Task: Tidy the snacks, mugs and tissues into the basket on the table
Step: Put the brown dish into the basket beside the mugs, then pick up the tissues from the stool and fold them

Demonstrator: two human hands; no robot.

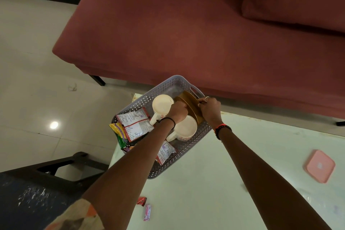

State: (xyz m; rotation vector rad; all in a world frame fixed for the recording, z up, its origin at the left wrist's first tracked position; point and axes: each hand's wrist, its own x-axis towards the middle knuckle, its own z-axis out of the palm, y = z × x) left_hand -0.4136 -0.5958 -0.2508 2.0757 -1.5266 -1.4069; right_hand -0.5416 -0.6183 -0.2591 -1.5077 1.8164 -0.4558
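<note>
Both arms reach forward into the grey perforated basket (pixel 169 85), which sits at the far left corner of the pale worktop (pixel 214 183), toward 12 o'clock from the person. The left hand (pixel 178 111) is clenched, its grip closed near the brown plates (pixel 188 101) that stand on edge along the basket's 2 o'clock side; what exactly its fingers pinch is hidden behind the knuckles. The right hand (pixel 210 107), a ring on one finger, has its grip closed on the upper rim of those plates. Two cream mugs are in the basket: one mug (pixel 161 104) at 11 o'clock of the left hand, the other mug (pixel 186 129) just below the wrists, handle pointing toward 8 o'clock. Snack packets (pixel 133 125) lie in the basket's 8 o'clock end, some poking over the rim. On the worktop near the person lie a small red wrapper (pixel 141 201) and a pink wrapper (pixel 147 212). A pink square lid (pixel 319 166) rests at 4 o'clock, well apart from the basket. A maroon sofa (pixel 186 24) fills the far side.
</note>
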